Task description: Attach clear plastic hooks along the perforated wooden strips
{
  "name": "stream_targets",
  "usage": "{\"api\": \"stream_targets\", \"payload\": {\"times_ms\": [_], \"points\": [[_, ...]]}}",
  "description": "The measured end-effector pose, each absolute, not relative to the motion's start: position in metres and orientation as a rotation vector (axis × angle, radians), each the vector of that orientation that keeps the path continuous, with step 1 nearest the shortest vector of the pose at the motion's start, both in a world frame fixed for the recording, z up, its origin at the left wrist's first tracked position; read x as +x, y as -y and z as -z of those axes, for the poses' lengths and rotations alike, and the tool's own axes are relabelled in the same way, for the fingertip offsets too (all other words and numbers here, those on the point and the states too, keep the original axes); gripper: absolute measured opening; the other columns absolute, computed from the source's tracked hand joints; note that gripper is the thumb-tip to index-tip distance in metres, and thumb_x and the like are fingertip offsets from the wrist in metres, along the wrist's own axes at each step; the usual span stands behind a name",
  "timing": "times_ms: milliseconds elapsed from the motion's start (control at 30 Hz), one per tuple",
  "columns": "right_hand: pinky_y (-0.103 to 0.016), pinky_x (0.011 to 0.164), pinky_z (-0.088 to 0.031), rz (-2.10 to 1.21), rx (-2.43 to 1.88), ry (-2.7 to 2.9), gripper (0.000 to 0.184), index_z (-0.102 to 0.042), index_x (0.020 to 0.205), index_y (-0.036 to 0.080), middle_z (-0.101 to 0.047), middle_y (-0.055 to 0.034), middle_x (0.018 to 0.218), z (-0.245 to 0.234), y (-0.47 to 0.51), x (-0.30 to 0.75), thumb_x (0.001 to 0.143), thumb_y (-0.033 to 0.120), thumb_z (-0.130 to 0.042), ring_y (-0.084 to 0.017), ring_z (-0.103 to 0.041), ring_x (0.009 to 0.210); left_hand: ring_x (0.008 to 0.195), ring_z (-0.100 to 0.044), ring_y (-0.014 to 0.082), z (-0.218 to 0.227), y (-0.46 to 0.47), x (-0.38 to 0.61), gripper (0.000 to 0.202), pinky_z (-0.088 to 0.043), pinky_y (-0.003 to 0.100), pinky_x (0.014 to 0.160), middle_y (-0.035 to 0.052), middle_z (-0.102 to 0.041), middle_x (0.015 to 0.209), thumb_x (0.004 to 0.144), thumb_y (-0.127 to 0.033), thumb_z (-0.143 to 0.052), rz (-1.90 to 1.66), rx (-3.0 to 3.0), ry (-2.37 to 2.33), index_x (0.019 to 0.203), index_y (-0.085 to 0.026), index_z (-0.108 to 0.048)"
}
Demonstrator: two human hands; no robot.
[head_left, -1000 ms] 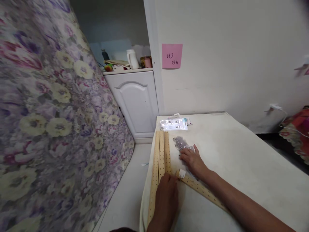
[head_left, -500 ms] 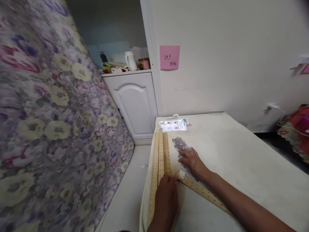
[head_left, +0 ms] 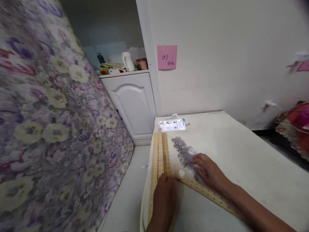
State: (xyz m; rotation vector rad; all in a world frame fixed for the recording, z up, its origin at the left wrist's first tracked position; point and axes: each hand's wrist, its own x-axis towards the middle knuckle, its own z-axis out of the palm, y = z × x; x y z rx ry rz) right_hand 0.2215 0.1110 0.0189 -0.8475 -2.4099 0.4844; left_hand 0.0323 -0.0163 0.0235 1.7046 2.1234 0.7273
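Observation:
My left hand (head_left: pixel 164 193) is closed at the near end of a slanting perforated wooden strip (head_left: pixel 212 194), its fingertips on that end. A small white hook piece (head_left: pixel 181 174) sits on the strip just beyond those fingers. My right hand (head_left: pixel 207 169) is over the near end of a pile of clear hooks with metal parts (head_left: pixel 180 146), thumb and fingers drawn together. What lies between them is too blurred to make out. Another clear round piece (head_left: pixel 191 173) rests just below the right fingers. More perforated strips (head_left: pixel 159 154) lie side by side along the table's left edge.
Clear blister packs (head_left: pixel 172 125) lie at the far end of the white-covered table (head_left: pixel 241 154). A floral curtain (head_left: pixel 60 129) hangs on the left. Behind stands a white cabinet (head_left: pixel 131 106) with a white jug (head_left: pixel 128 62) on top. A pink note (head_left: pixel 167 57) is on the wall.
My right hand has drawn back toward me and to the right from the middle of the hook pile, its fingers closing together. My left hand stays at the strip's end.

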Motion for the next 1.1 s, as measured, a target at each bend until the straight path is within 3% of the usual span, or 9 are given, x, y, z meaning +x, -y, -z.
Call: {"api": "stream_targets", "payload": {"times_ms": [100,267,400,667,1100], "points": [[-0.034,0.080,-0.051,-0.665,-1.058,2.367,0.019,-0.061,0.099,0.026,-0.062,-0.0052,0.102,-0.008,-0.088,0.267,0.084,0.030,-0.051,-0.021,-0.061,0.092,0.092,-0.054,0.0190,-0.032,0.017,0.035,0.031,-0.042,0.029,0.079,0.0052,-0.055,0.096,0.092,-0.023,-0.031,-0.746,1.693,-2.138,0.095,-0.022,-0.062],[-0.037,0.088,-0.049,-0.628,-1.316,2.274,0.032,-0.062,0.103,0.029,-0.061,-0.0047,0.112,0.037,-0.053,0.326,0.073,0.040,-0.065,-0.025,-0.058,0.105,0.089,-0.054,0.0188,-0.035,0.014,0.034,0.031,-0.042,0.029,0.075,0.0049,-0.054,0.091,0.093,-0.028,-0.032,-0.710,1.706,-2.166,0.088,-0.022,-0.061],[-0.036,0.081,-0.052,-0.630,-1.358,2.271,0.035,-0.060,0.104,0.029,-0.062,-0.0053,0.107,0.044,-0.040,0.333,0.071,0.038,-0.067,-0.025,-0.061,0.096,0.088,-0.054,0.0188,-0.028,0.010,0.029,0.030,-0.042,0.029,0.075,0.0051,-0.054,0.091,0.093,-0.029,-0.032,-0.742,1.750,-2.173,0.090,-0.021,-0.061],[-0.032,0.074,-0.050,-0.735,-1.355,2.289,0.012,-0.059,0.087,0.027,-0.059,-0.0029,0.089,0.019,-0.032,0.318,0.076,0.026,-0.055,-0.021,-0.059,0.084,0.086,-0.054,0.0183,-0.025,0.009,0.027,0.030,-0.043,0.028,0.075,0.0047,-0.053,0.089,0.094,-0.030,-0.032,-0.705,1.780,-2.188,0.088,-0.022,-0.060],[-0.028,0.070,-0.049,-0.690,-1.428,2.204,0.009,-0.057,0.083,0.026,-0.057,-0.0024,0.086,0.029,-0.026,0.300,0.076,0.031,-0.056,-0.019,-0.058,0.080,0.089,-0.053,0.0194,-0.025,0.009,0.028,0.030,-0.043,0.029,0.075,0.0053,-0.053,0.092,0.093,-0.030,-0.032,-0.695,1.763,-2.180,0.092,-0.021,-0.060]]}}
